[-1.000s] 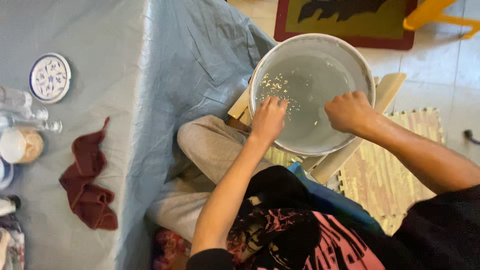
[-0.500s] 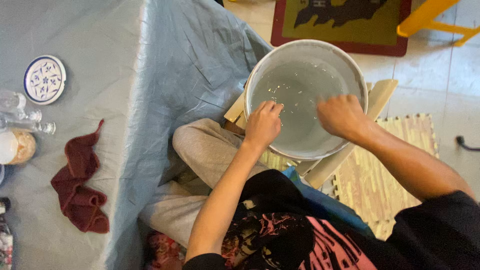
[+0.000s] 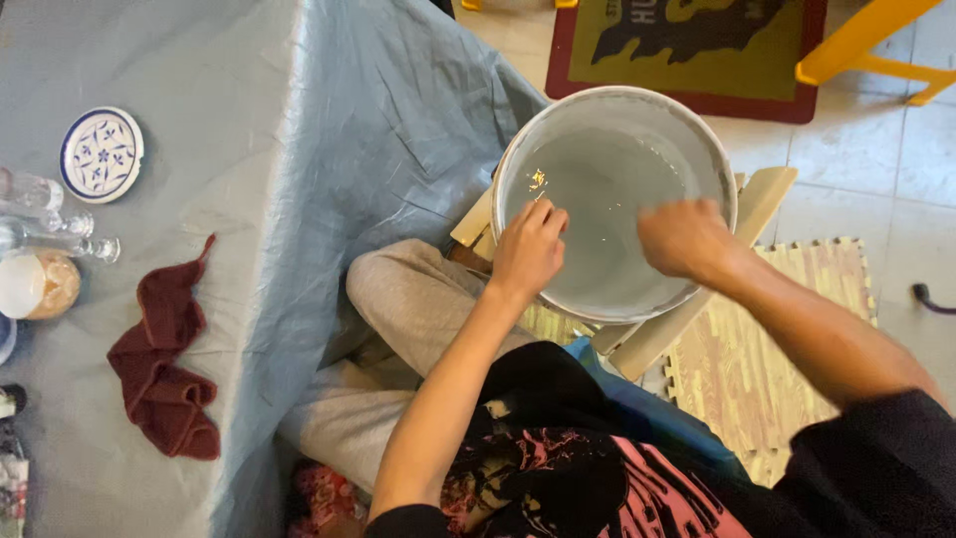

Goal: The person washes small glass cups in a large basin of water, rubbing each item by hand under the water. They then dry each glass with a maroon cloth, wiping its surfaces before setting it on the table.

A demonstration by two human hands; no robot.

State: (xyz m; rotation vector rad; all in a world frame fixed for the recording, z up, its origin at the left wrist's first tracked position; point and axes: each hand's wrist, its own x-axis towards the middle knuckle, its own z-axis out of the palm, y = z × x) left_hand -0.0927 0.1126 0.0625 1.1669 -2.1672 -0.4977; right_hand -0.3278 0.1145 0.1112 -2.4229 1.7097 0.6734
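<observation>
A large white basin [image 3: 713, 175] full of clear water stands on a low wooden stool [image 3: 767, 194] in front of me. My left hand [image 3: 529, 249] hangs over the basin's near left rim, fingers curled, with a small shiny thing at its fingertips that I cannot make out. My right hand [image 3: 683, 237] is over the water near the middle right, fingers bent and blurred; I cannot tell whether it holds anything.
A table under a grey-blue cloth [image 3: 299, 139] is on my left, bearing a dark red rag [image 3: 164, 369], a blue-patterned plate [image 3: 101, 153], glass bottles [image 3: 50, 214] and a jar [image 3: 38, 284]. A foam floor mat [image 3: 757, 379], a red rug [image 3: 697, 45] and a yellow chair leg [image 3: 856, 60] lie beyond.
Both hands slid slightly toward the near side of the basin. The right hand is now blurred by motion, and the water's surface looks calmer.
</observation>
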